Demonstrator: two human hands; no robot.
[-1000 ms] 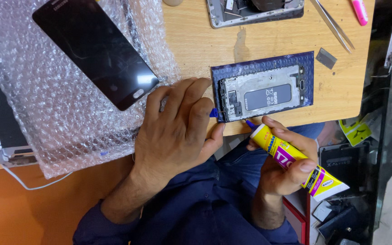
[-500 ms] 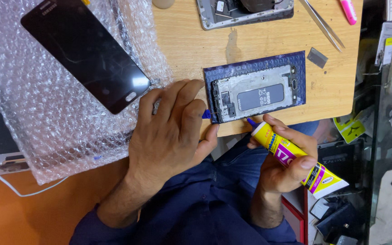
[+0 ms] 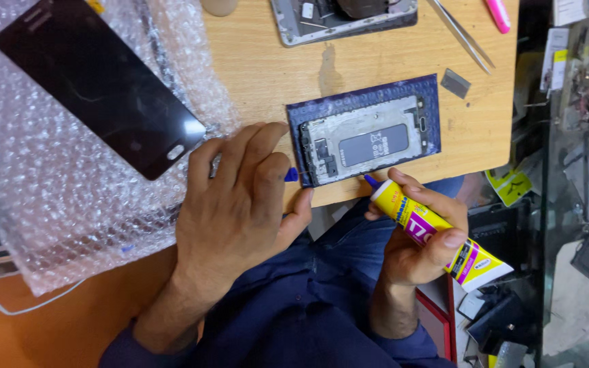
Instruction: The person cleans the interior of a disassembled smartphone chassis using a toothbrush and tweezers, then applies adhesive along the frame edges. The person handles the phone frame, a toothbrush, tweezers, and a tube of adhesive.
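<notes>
An opened phone frame with a dark blue rim lies on the wooden table, its metal inside facing up. My right hand holds a yellow glue tube, whose blue nozzle touches the frame's near edge. My left hand rests palm down beside the frame's left end, fingers closed around a small blue cap. A black phone screen lies on bubble wrap at the left.
Another opened phone body lies at the table's far edge, with metal tweezers and a pink pen to its right. A small grey plate sits near the frame. Cluttered shelves stand at the right.
The view has shifted slightly. The glue nozzle stays at the frame's near edge, and both hands keep about the same pose.
</notes>
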